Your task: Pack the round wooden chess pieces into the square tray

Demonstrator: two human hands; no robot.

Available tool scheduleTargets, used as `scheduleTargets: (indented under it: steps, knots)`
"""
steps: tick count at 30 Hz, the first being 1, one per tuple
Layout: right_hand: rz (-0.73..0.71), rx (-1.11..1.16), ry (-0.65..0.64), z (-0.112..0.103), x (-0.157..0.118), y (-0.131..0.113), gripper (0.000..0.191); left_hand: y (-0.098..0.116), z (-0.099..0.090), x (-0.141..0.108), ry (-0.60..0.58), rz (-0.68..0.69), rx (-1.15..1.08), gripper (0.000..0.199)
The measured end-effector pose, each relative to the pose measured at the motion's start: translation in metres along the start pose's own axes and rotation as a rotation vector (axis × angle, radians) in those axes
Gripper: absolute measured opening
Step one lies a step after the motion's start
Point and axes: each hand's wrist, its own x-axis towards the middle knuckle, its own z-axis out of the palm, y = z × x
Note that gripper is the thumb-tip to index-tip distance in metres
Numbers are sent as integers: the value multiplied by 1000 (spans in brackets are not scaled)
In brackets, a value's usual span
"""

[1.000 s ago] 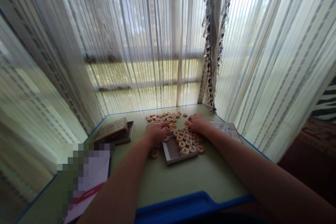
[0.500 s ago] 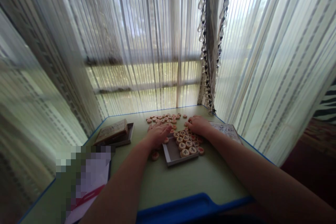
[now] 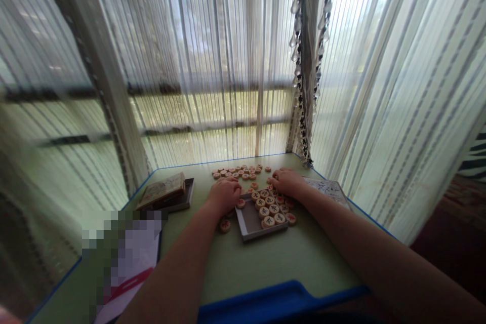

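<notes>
An open grey box (image 3: 261,236) lies tilted on the green table, with several round wooden pieces (image 3: 274,208) marked in dark characters in its right part. Left of the box is my left hand (image 3: 225,195), its fingers curled over so that anything under them is hidden. My right hand (image 3: 286,181) rests beyond the box's right side, fingers bent and together around a small piece at their tips. A loose heap of pieces (image 3: 243,171) lies behind both hands. One piece (image 3: 225,226) lies near my left wrist.
A closed-looking worn box (image 3: 163,190) leans on a dark tray (image 3: 188,196) at the left. A patterned lid (image 3: 328,191) lies by my right forearm. A purple sheet (image 3: 140,248) is at the front left. Sheer curtains (image 3: 212,61) hang behind the table.
My left hand has drawn its outstretched fingers in and shifted slightly left, uncovering pieces behind it. My right hand has hardly moved.
</notes>
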Motion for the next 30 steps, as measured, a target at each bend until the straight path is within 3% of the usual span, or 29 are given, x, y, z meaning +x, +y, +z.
scheduleTargets:
  steps: [18,30]
  knots:
    - [12,3,-6,-1,1,0,49,-8,5,6,2,-71,-172,24]
    - [5,1,-10,-1,1,0,48,-3,-2,5,29,-108,-246,16]
